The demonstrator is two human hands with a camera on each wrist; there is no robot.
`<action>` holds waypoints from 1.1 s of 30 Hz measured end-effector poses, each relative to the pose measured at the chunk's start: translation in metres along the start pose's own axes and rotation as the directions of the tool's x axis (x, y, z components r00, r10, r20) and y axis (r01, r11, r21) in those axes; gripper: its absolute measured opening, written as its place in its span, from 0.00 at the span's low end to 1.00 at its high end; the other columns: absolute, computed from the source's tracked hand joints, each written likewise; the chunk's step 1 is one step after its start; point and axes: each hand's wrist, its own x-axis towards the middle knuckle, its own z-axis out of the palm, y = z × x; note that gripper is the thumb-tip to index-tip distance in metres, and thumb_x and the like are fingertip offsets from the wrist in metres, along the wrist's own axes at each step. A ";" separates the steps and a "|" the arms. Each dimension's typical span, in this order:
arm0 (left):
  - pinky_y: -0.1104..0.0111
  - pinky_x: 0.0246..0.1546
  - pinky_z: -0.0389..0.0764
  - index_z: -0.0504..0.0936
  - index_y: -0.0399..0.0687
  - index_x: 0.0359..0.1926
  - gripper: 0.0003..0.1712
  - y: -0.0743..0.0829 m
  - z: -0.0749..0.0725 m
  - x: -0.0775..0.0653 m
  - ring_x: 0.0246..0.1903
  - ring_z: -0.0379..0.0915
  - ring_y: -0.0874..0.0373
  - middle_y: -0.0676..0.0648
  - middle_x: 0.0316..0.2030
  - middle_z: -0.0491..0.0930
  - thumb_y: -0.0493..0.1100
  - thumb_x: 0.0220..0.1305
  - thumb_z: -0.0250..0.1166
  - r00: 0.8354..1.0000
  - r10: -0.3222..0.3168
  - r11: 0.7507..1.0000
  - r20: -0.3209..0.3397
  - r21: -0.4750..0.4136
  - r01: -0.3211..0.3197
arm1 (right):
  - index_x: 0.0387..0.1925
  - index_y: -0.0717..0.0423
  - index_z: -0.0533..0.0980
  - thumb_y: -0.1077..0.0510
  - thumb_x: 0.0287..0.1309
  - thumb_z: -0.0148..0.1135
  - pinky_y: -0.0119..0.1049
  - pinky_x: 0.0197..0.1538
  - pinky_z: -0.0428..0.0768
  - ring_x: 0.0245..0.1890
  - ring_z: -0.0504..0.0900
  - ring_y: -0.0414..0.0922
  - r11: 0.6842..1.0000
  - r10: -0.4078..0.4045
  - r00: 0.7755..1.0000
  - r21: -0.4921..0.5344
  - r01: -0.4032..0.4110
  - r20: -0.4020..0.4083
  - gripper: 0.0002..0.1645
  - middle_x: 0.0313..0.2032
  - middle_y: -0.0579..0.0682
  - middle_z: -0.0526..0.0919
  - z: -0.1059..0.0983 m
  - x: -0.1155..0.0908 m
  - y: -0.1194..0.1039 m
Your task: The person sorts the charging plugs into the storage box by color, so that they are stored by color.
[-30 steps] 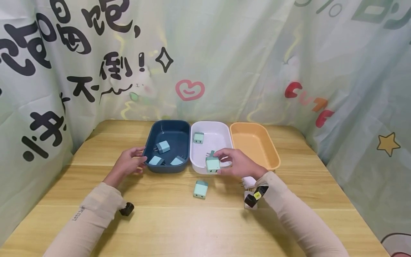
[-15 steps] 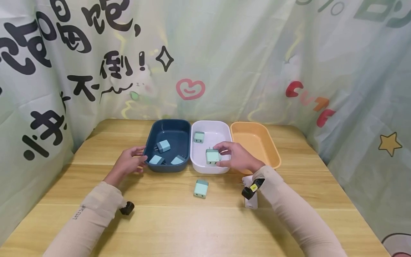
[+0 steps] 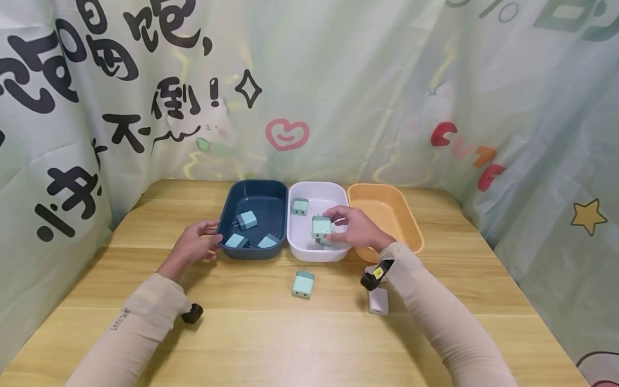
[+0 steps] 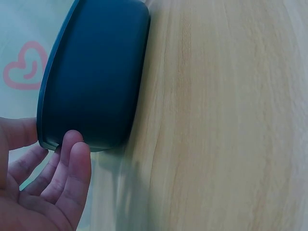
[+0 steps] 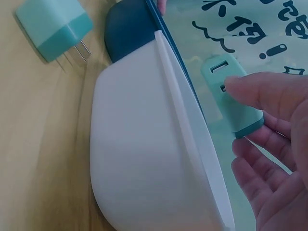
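Observation:
My right hand point(image 3: 360, 228) pinches a mint-green USB charger point(image 3: 321, 227) between thumb and fingers, above the white tray point(image 3: 316, 255). In the right wrist view the charger point(image 5: 226, 91) shows its ports beside my thumb, above the tray's rim. My left hand point(image 3: 195, 242) holds the near left corner of the dark blue tray point(image 3: 253, 252); in the left wrist view its thumb and fingers meet the rim. Several blue-green chargers, one of them a plug-in charger point(image 3: 246, 220) with prongs showing, lie in that tray. Another green charger point(image 3: 300, 206) sits at the back of the white tray.
An orange tray point(image 3: 417, 244) stands right of the white one. On the wooden table point(image 3: 271, 344) in front lies a green charger point(image 3: 303, 285). A white charger point(image 3: 378, 301) lies near my right wrist, with another partly hidden behind it. A printed curtain point(image 3: 367, 97) hangs behind.
My right hand has carried the green charger from the white tray's front edge farther back over the tray, uncovering more of the white charger. My left hand has stayed at the blue tray.

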 end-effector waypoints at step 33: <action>0.62 0.35 0.84 0.60 0.43 0.72 0.32 -0.001 0.000 0.000 0.38 0.78 0.46 0.32 0.61 0.65 0.38 0.70 0.58 1.000 0.003 1.000 -0.005 0.002 -0.003 | 0.53 0.63 0.75 0.66 0.45 0.75 0.42 0.58 0.75 0.51 0.78 0.52 0.994 0.113 0.993 0.009 -0.112 -0.039 0.31 0.48 0.56 0.80 -0.007 0.042 0.029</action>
